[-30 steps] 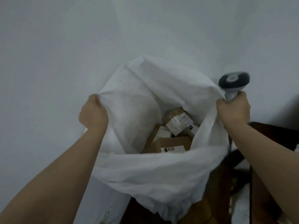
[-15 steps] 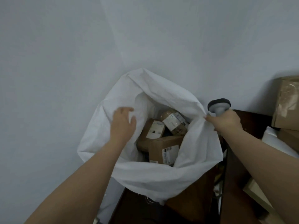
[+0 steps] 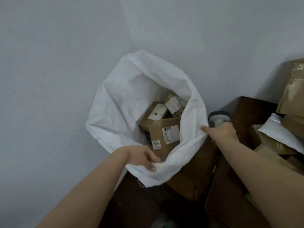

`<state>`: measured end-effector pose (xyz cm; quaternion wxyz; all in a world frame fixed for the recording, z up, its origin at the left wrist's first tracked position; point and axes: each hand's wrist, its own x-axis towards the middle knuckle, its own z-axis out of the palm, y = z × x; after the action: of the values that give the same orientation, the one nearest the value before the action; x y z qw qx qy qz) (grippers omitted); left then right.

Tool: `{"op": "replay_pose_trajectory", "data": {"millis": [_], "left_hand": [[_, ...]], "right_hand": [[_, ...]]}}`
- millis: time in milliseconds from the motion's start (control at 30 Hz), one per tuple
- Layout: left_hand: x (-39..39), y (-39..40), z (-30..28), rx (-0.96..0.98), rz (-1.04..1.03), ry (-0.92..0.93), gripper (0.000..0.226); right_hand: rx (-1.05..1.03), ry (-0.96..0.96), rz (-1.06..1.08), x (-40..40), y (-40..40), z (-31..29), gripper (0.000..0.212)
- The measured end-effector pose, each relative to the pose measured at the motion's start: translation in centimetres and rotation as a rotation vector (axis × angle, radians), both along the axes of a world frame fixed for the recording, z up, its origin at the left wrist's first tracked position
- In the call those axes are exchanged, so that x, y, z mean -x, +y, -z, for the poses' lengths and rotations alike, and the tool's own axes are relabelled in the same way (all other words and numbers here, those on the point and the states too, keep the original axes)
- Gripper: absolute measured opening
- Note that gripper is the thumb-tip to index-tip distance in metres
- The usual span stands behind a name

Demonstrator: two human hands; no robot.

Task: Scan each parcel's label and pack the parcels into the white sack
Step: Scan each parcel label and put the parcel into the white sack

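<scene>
white sack (image 3: 125, 102) — crumpled, mouth wide open, against the wall | parcels (image 3: 166, 134) inside — brown boxes with labels, one tagged 3004 | left hand (image 3: 141, 156) pinches the near rim | right hand (image 3: 222, 132) grips the right rim and a scanner (image 3: 219, 117)

The handheld scanner (image 3: 219, 118) at centre right is mostly hidden behind the right hand (image 3: 221, 133) and the white sack (image 3: 125, 102) rim. Parcel labels inside the sack are too blurred to read, save "3004" on the front box (image 3: 164, 137). The stacked cartons (image 3: 294, 89) are cut off by the frame's right edge.
</scene>
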<state>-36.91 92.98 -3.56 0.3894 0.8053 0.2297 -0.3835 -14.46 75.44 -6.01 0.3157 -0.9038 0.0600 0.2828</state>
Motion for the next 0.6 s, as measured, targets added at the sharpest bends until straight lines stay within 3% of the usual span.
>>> {"op": "replay_pose_trajectory", "data": {"millis": [100,300,433,533,600], "left_hand": [[0.8,0.0,-0.4,0.016,-0.065,-0.018,0.029],[-0.9,0.0,-2.4,0.103,-0.169,-0.216,0.019],[-1.1,0.2,-3.2,0.051,-0.025,-0.207,0.025],[0.2,0.7,-3.0,0.027,-0.002,-0.217,0.027],[0.9,0.9,-3.2,0.014,-0.004,-0.249,0.028]], "right_hand": [[-0.035,-0.006,0.027,1.2,-0.1,-0.6,0.071],[-0.161,-0.292,0.248,1.0,-2.1,-5.3,0.060],[-0.170,-0.252,0.247,2.4,-2.0,-7.0,0.067],[-0.246,-0.176,0.276,3.9,-2.0,-7.7,0.085],[-0.299,-0.163,0.317,4.5,-2.2,-8.0,0.084]]}}
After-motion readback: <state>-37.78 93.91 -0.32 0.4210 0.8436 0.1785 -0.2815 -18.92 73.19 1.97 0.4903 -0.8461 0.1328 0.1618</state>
